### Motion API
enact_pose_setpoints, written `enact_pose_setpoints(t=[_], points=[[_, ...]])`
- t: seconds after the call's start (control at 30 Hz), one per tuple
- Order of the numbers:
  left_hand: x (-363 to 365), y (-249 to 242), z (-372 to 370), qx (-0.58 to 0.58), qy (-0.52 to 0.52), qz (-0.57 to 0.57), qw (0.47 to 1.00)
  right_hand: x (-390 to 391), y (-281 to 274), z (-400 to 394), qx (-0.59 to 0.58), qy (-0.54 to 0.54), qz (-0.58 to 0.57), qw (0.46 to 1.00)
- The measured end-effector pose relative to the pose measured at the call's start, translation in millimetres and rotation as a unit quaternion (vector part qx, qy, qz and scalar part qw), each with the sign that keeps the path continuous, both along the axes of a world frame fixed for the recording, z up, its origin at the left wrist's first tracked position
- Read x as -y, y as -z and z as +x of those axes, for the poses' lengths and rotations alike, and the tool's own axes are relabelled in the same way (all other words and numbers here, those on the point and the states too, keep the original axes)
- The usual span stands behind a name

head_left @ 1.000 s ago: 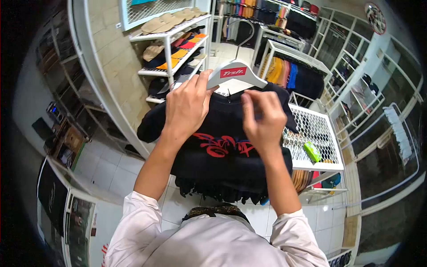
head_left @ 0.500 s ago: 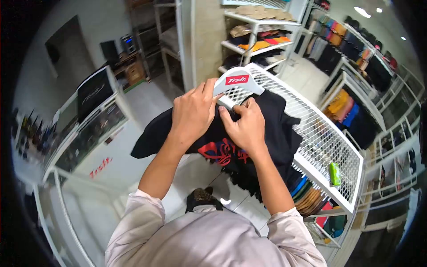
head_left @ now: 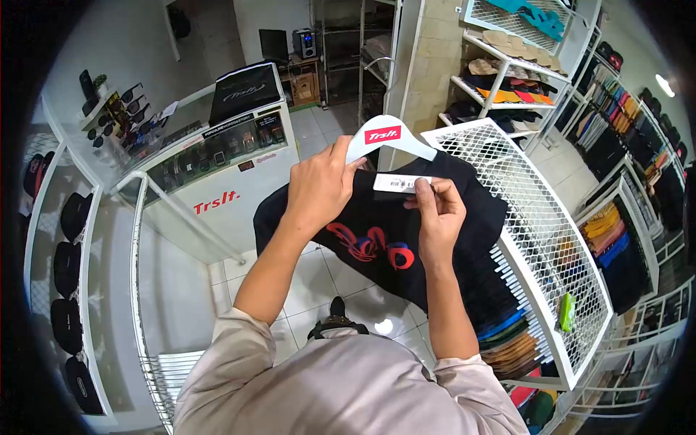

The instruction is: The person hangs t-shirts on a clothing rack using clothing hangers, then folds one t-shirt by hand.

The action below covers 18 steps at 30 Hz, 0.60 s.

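Observation:
A white hanger (head_left: pixel 395 132) with a red label carries a black T-shirt (head_left: pixel 348 214) with a red and blue print across its front. My left hand (head_left: pixel 319 185) is closed around the hanger's left shoulder, near the shirt's neckline. Between the thumb and fingers of my right hand (head_left: pixel 440 217) is a white tag (head_left: pixel 395 183) with a barcode, held flat before the shirt's neck. Most of the right fingers are hidden behind the tag and thumb.
To the right stands a white mesh-topped rack (head_left: pixel 533 210) with clothes hanging beneath it and a green packet (head_left: pixel 567 312) on top. A glass display counter (head_left: pixel 239 196) is at the left. Black caps (head_left: pixel 67 268) line the left shelves. Stacked shelves (head_left: pixel 500 90) stand behind.
My right hand has moved right from the shirt's neckline and now holds the white tag out in view. The left hand stays on the hanger. The view has turned left.

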<state>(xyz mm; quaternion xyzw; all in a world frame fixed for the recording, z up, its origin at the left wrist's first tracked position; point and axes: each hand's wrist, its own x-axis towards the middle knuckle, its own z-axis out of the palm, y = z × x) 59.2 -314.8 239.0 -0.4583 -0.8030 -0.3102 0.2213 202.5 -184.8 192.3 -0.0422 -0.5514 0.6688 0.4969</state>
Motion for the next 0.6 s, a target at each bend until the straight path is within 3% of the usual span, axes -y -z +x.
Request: enact_pose_setpoints(t=[0.17,0.27,0.3,0.43,0.5,0.57,0.6], points=[[6,-7,5,-0.018,0.037,0.006,0.999,-6,16,16,0.013,0.059,0.034,0.998],[6,-12,6,-0.042,0.074,-0.001,0.996,-23,30,16,0.044,0.142,0.175,0.973],[5,-12,6,-0.057,0.090,-0.005,0.994,-21,25,17,0.060,0.138,0.166,0.974],[0,-14,10,-0.072,0.138,-0.004,0.988,-27,22,13,0.068,0.257,0.360,0.894],[-2,-18,14,-0.072,0.160,0.003,0.985,-20,19,14,0.063,0.273,0.338,0.899],[-5,-21,14,-0.070,0.171,0.007,0.983,-16,8,20,0.113,0.258,0.414,0.865],[-6,-21,15,-0.066,0.174,0.008,0.983,-12,2,26,0.178,0.290,0.486,0.805]])
